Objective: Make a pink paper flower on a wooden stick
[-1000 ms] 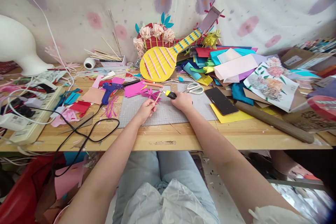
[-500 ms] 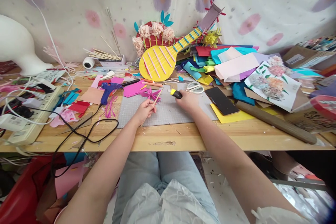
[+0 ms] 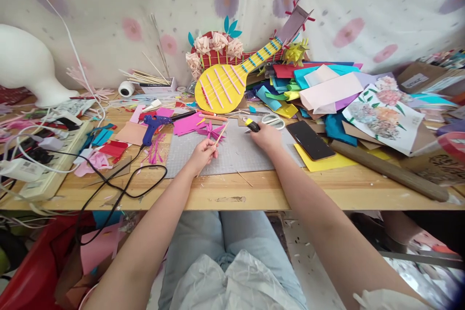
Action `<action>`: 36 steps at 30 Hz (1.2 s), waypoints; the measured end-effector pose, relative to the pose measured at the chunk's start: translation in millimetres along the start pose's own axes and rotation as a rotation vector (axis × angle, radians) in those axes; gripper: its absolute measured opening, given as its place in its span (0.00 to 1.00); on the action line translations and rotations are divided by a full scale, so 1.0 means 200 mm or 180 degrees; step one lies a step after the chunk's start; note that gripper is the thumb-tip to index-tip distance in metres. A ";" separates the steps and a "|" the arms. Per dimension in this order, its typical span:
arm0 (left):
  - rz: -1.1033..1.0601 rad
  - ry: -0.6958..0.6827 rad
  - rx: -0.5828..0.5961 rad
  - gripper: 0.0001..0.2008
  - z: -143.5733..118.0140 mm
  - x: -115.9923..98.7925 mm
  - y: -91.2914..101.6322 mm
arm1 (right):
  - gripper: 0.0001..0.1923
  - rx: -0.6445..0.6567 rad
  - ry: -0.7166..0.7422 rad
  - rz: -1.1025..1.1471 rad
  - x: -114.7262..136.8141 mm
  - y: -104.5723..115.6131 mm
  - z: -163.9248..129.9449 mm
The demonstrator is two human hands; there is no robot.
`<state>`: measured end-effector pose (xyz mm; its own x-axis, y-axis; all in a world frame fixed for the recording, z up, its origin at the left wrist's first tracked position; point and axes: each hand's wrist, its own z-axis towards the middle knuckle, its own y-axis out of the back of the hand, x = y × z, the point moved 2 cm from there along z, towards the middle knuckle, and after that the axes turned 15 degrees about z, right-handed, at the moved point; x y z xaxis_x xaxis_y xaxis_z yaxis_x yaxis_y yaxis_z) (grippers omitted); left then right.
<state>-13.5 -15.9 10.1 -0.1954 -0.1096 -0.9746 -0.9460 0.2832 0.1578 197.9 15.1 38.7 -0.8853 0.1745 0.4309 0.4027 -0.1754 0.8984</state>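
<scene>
A person seated at a cluttered wooden surface [image 3: 254,193] works on a paper flower. The left hand [image 3: 202,154] is closed on a thin wooden stick [image 3: 219,138], tilted up and away, its far end meeting a magenta paper flower [image 3: 209,131] that lies on the grey cutting mat [image 3: 232,155]. The right hand [image 3: 268,136] grips a small black-and-yellow cutter [image 3: 252,125], held just right of the flower and apart from it, close to the scissors [image 3: 271,121] and a dark phone [image 3: 308,140]. A blue glue gun [image 3: 154,123] rests to the left, its cord trailing off the edge. Behind stand a yellow paper guitar [image 3: 221,86] and a heap of coloured sheets [image 3: 319,92]. The petals look cut and gathered at the stick; whether they are fixed to it cannot be told, and trimming seems to remain.
</scene>
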 end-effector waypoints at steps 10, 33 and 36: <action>0.0008 -0.0088 -0.0106 0.05 -0.01 -0.02 -0.01 | 0.15 0.0582 0.1021 -0.0160 0.18 -0.11 -0.17; 0.0250 -0.0090 -0.0170 0.05 0.00 -0.01 -0.02 | 0.17 0.0223 0.0254 0.0098 0.04 -0.05 0.00; 0.0198 -0.0107 -0.0181 0.06 -0.01 0.00 -0.02 | 0.18 -0.0019 -0.0153 0.0100 -0.05 0.01 0.05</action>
<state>-10.2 -17.9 10.6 -0.2464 -0.0611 -0.9672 -0.9457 0.2337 0.2261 210.2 22.5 36.2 -0.8600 0.2150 0.4627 0.4287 -0.1875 0.8838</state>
